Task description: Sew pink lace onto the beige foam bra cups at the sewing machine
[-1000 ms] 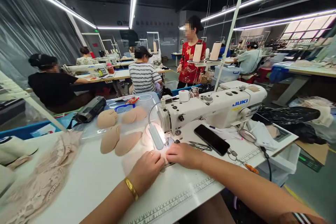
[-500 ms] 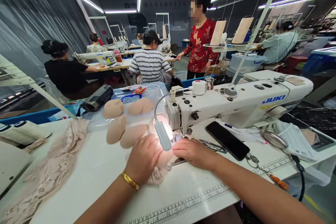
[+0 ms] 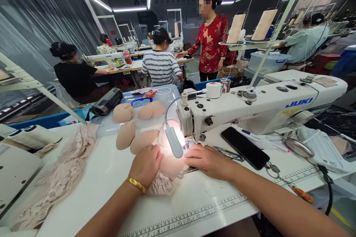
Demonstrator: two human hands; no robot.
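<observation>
A beige bra cup (image 3: 172, 166) with pale pink lace (image 3: 160, 186) lies at the needle end of a white sewing machine (image 3: 250, 107), under a bright gooseneck lamp (image 3: 174, 142). My left hand (image 3: 147, 164), a gold bangle at its wrist, is closed on the cup's left side, fingers curled over the edge beside the lace. On the right side, my right hand (image 3: 207, 161) grips the cup's edge near the needle, its fingers together. The lamp head and glare hide the needle and part of the fabric.
Stacked beige cup pads (image 3: 144, 140) lie on and before a clear plastic lid (image 3: 111, 127). Lace fabric (image 3: 65, 170) spreads at left. Right of the hands are thread snips (image 3: 229, 153), a black phone (image 3: 244, 148) and a computer mouse (image 3: 299, 148). Co-workers sit at machines beyond.
My left hand has slid left and its fingers have drawn in, baring more cup and lace. My right hand stays near the needle. The view has shifted slightly; a standing person's arm reaches further out.
</observation>
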